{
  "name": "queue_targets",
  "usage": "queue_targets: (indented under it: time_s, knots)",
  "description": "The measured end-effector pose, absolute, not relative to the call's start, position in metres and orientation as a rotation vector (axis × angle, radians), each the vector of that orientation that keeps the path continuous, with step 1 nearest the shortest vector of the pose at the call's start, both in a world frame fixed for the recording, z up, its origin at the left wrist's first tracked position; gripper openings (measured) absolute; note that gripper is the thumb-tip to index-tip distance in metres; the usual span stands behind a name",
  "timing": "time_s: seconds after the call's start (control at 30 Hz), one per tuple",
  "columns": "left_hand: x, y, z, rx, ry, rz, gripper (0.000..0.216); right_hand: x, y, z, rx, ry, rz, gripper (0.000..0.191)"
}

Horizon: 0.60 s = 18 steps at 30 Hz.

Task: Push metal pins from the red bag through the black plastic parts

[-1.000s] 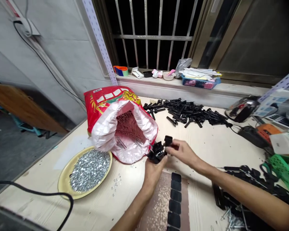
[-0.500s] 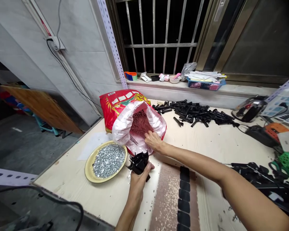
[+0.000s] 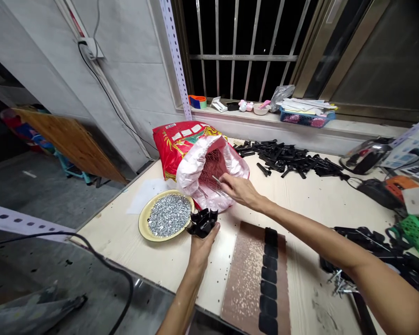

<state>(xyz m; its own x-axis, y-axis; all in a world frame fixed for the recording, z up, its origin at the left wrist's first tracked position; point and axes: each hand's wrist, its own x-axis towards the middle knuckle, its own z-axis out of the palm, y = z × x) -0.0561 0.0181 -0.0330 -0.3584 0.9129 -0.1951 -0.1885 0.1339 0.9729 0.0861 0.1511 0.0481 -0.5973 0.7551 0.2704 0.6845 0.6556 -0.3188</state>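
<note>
My left hand (image 3: 203, 246) is closed around several black plastic parts (image 3: 203, 222) in a bunch, just right of a yellow bowl (image 3: 145, 232) heaped with small shiny metal pieces (image 3: 170, 215). At the mouth of a red sack (image 3: 167, 144) with a white lining, my right hand (image 3: 238, 190) pinches a thin metal pin (image 3: 215, 178). Its far end is hidden by the fingers. Behind that hand, many thin reddish-brown pins (image 3: 212, 165) fill the sack.
Loose black plastic parts (image 3: 286, 156) lie at the back of the table. A brown board (image 3: 244, 279) bears a row of black pads (image 3: 268, 288). On the right are a glass kettle (image 3: 365, 156), a green basket (image 3: 417, 235) and loose screws (image 3: 340, 284).
My right hand has lifted slightly out of the sack with a pin between its fingers. My left hand still holds the black parts. The whole view has shifted a little.
</note>
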Motion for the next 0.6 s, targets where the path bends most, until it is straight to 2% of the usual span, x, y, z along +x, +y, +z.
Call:
queue_targets:
  time_s: [0.1, 0.27, 0.43, 0.6]
  knots:
    - [-0.06, 0.022, -0.033, 0.841, 1.487, 1.451, 0.052, 0.108, 0.132, 0.066, -0.829, -2.388, 0.549, 0.014]
    - [-0.058, 0.029, -0.033, 0.911, 1.479, 1.444, 0.047, 0.127, 0.115, 0.082, -0.796, -2.356, 0.482, 0.012]
    - [-0.055, 0.026, -0.031, 0.944, 1.46, 1.393, 0.047, 0.127, 0.108, 0.09, -0.752, -2.196, 0.786, 0.015]
    - [-0.058, 0.025, -0.025, 1.12, 1.543, 1.367, 0.038, 0.127, 0.104, 0.093, -0.789, -2.227, 0.824, 0.016]
